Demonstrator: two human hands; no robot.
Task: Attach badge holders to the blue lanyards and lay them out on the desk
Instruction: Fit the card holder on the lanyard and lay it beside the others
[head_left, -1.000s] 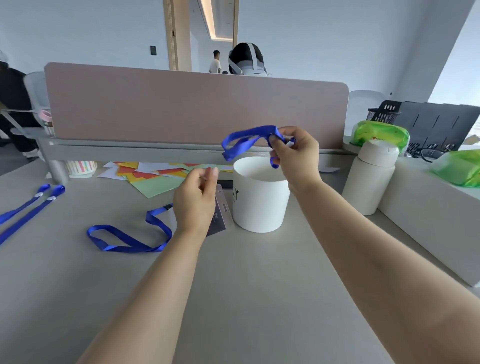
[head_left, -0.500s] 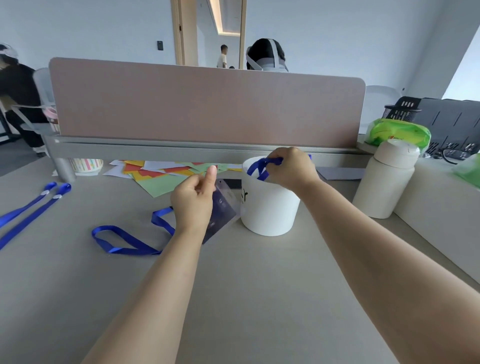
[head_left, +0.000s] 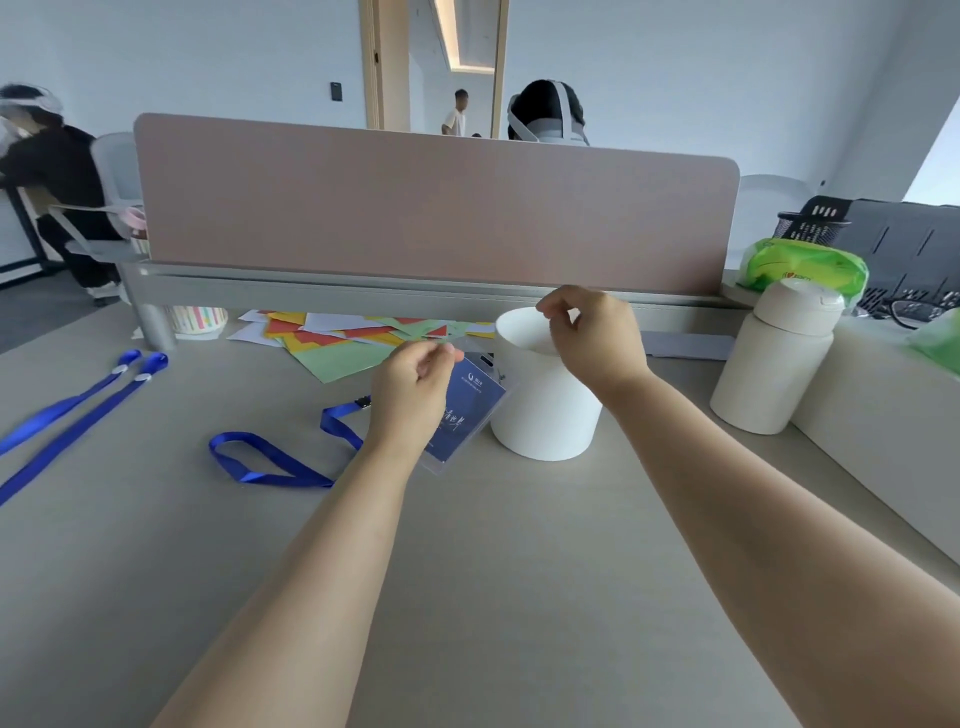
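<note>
the left hand (head_left: 410, 400) pinches the top of a clear badge holder (head_left: 470, 410) with a dark blue card inside, tilted just above the desk (head_left: 467, 545). the right hand (head_left: 597, 343) hangs over the white cup (head_left: 545, 415), fingers curled, thumb and forefinger nearly meeting; whether they pinch anything i cannot tell. a blue lanyard (head_left: 275, 460) lies looped beside the left wrist, its clip (head_left: 362, 401) near the holder. two more lanyards (head_left: 72, 410) lie far left.

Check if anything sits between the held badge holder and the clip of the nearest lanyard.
Nothing but the left hand itself, which holds the badge holder just right of the clip of the lanyard.
</note>
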